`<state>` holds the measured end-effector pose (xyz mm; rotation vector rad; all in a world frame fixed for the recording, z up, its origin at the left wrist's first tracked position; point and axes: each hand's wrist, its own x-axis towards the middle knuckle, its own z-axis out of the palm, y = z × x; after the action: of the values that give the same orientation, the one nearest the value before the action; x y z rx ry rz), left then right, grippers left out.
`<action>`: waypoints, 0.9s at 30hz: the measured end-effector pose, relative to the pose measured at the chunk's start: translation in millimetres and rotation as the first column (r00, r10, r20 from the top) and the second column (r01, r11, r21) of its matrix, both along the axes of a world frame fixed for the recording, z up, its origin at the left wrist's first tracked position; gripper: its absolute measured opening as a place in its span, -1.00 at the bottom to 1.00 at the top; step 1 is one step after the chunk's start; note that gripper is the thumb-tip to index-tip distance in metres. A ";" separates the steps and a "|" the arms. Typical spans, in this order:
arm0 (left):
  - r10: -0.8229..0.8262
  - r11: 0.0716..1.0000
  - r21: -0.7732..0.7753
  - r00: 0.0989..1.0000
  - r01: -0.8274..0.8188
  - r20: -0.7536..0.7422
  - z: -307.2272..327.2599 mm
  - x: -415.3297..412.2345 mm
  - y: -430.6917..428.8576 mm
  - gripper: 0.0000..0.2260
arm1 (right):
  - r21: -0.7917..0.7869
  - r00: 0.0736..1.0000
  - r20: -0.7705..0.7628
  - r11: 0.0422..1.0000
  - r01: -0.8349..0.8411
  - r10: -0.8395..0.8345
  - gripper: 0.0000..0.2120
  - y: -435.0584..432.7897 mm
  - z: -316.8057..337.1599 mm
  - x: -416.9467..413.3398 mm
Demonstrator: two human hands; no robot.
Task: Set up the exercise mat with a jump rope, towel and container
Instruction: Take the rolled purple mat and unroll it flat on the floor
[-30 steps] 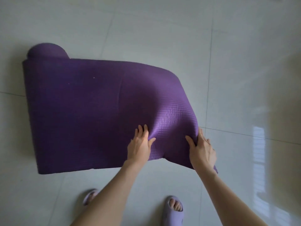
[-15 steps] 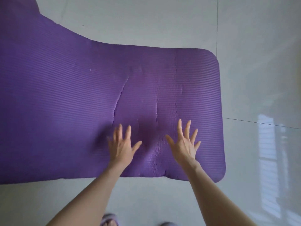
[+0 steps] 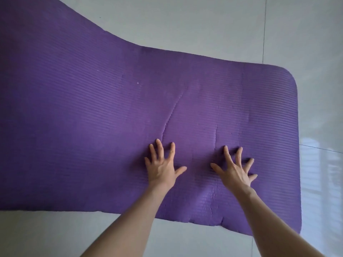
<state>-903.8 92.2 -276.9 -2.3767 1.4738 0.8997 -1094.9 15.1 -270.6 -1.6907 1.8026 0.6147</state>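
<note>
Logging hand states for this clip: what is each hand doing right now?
Left hand: open, fingers spread, palm down on the purple mat, holding nothing.
Right hand: open, fingers spread, palm down on the mat, holding nothing.

Nothing readable from my end, no text, logo, label or number anywhere on the purple mat (image 3: 92,127) or the floor tiles (image 3: 185,25) around it. Just plain ribbed foam.
</note>
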 end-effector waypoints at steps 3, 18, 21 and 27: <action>0.010 0.999 0.036 0.983 -0.004 -0.182 12.5 -16.5 -11.5 -0.31 | 0.008 0.995 0.086 0.999 -0.049 0.048 -0.26 3.2 3.9 4.6; 0.132 0.988 -0.086 0.991 -0.129 0.034 206.8 179.5 60.8 -0.38 | -0.059 0.931 0.300 0.978 -0.198 0.207 -0.32 11.4 178.0 184.3; 0.264 0.958 -0.127 0.964 -0.259 0.031 241.7 212.3 66.7 -0.37 | -0.081 0.887 0.360 0.957 -0.279 0.289 -0.30 8.6 208.9 234.4; 0.481 0.871 -0.117 0.877 -0.477 0.009 250.0 283.3 94.2 -0.29 | -0.099 0.777 0.450 0.890 -0.446 0.440 -0.28 19.1 223.6 344.7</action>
<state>-620.5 186.5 -26.8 -2.8921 0.9453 0.8767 -750.2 34.2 -46.9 -2.0623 1.0641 0.3575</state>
